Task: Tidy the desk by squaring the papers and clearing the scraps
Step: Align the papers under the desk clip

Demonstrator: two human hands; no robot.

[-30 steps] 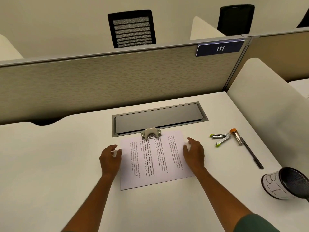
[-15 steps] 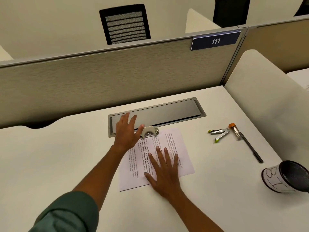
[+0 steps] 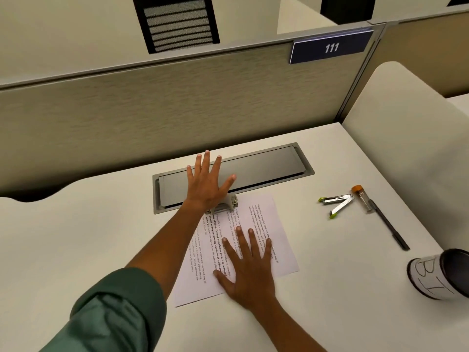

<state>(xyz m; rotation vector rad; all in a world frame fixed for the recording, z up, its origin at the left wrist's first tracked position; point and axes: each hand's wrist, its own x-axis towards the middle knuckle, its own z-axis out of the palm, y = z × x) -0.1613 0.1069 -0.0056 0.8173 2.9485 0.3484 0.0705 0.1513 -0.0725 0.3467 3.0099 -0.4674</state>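
White papers (image 3: 264, 224) lie under my right hand (image 3: 250, 271) — palm flat, fingers spread wide. My left hand (image 3: 208, 182) reaches over the grey desk hatch (image 3: 266, 165) — open too, holding nothing.

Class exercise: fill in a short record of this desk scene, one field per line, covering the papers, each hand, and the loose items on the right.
papers: printed sheets lying flat on the desk
right hand: open, palm down on the papers
left hand: open, fingers spread over the grey cable hatch
hole punch: at the papers' far edge
right side: stapler, orange-capped tube, black pen, tipped cup
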